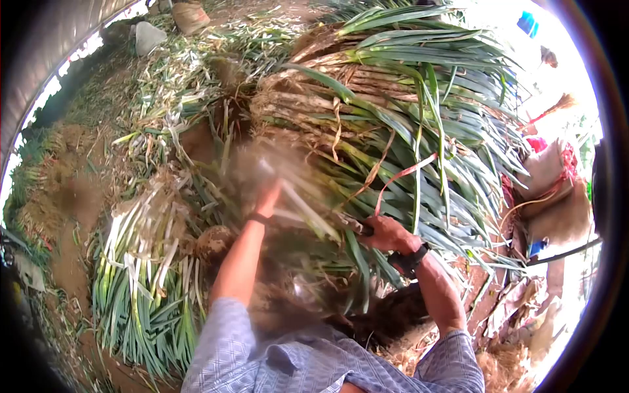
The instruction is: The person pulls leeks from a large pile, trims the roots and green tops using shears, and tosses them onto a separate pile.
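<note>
My left hand is smeared by motion at the root end of pale green onion stalks; its fingers cannot be made out. To the right, my right hand is closed around a dark, stick-like piece that juts out toward the stalks. Green leaves hang just below that fist. Beyond both hands lies a large heap of untrimmed green onions, with brown roots to the left and long green leaves to the right.
A pile of cleaner green onions with white stems lies on the left. Trimmings cover the ground behind it. Full sacks stand at the right edge, and a pale bag sits far left. A round brown object is beside my left forearm.
</note>
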The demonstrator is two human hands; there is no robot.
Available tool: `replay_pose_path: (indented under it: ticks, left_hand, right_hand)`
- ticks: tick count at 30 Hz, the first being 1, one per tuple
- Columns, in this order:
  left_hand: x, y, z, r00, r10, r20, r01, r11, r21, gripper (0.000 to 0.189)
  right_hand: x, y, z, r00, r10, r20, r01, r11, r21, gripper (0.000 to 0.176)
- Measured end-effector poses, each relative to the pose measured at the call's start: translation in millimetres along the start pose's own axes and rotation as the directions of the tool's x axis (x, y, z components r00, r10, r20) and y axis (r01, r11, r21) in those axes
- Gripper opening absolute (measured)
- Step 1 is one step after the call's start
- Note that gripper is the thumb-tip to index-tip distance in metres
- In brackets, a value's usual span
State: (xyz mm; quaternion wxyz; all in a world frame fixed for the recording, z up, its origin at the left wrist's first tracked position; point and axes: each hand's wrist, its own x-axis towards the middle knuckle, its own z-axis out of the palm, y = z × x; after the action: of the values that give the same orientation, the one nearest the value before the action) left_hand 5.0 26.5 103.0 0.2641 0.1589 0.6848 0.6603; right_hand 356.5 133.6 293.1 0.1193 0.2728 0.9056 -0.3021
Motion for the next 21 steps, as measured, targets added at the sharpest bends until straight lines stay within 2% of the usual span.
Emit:
replay_pose_path:
  ticks: [1,3,4,5,6,8,11,13,14,16,18,19,21]
  left_hand:
    - [7,4,1,0.999,-0.021,-0.029,0.019,0.999,-0.048,0.035]
    - [-24,52,11,0.990,0.017,0.139,-0.008,0.998,-0.065,0.039]
    - [-40,72,19,0.988,-0.021,0.155,0.033,0.997,-0.072,0.043]
    - [-41,51,26,0.995,0.030,0.091,-0.030,1.000,-0.004,0.042]
    - [-41,22,31,0.996,0.087,0.030,-0.089,0.994,0.066,0.041]
    - [-56,3,28,0.957,0.248,0.148,-0.259,0.964,0.062,0.038]
    - [-77,8,16,0.909,-0.013,0.417,0.018,1.000,-0.007,0.040]
    - [-90,29,20,0.920,-0.007,0.391,0.043,0.995,-0.085,0.035]
    - [-98,44,20,0.909,0.016,0.417,0.037,0.992,-0.118,0.027]
    - [-100,45,18,0.890,-0.012,0.456,0.075,0.990,-0.120,0.025]
    - [-103,46,17,0.885,-0.032,0.464,0.076,0.994,-0.076,0.027]
    - [-107,44,17,0.892,-0.052,0.450,0.119,0.986,-0.120,0.027]
    - [-112,41,17,0.903,-0.087,0.421,0.194,0.957,-0.216,0.028]
  right_hand:
    - [-1,-2,-2,1.000,-0.005,0.000,0.005,1.000,-0.002,0.033]
    - [2,5,3,0.994,-0.043,-0.105,0.045,0.999,0.018,0.029]
    - [1,4,1,0.988,-0.052,-0.145,0.055,0.998,0.015,0.028]
    - [0,2,1,0.982,-0.060,-0.179,0.064,0.998,0.015,0.027]
    - [3,-1,-1,0.965,-0.055,-0.256,0.062,0.998,0.020,0.035]
    - [2,-10,-4,0.959,-0.078,-0.272,0.075,0.997,-0.021,0.034]
    - [3,-13,-1,0.958,-0.081,-0.276,0.075,0.997,-0.033,0.032]
    - [12,-4,9,0.952,-0.085,-0.294,0.072,0.996,-0.057,0.031]
    - [12,-6,9,0.947,-0.137,-0.292,0.120,0.990,-0.075,0.031]
    - [9,-15,9,0.929,-0.238,-0.283,0.216,0.970,-0.109,0.031]
    - [8,-28,1,0.953,-0.131,-0.275,0.121,0.991,-0.051,0.030]
    - [6,-32,-2,0.960,-0.071,-0.271,0.067,0.997,-0.023,0.030]
    - [9,-21,6,0.951,-0.111,-0.288,0.103,0.994,-0.041,0.031]
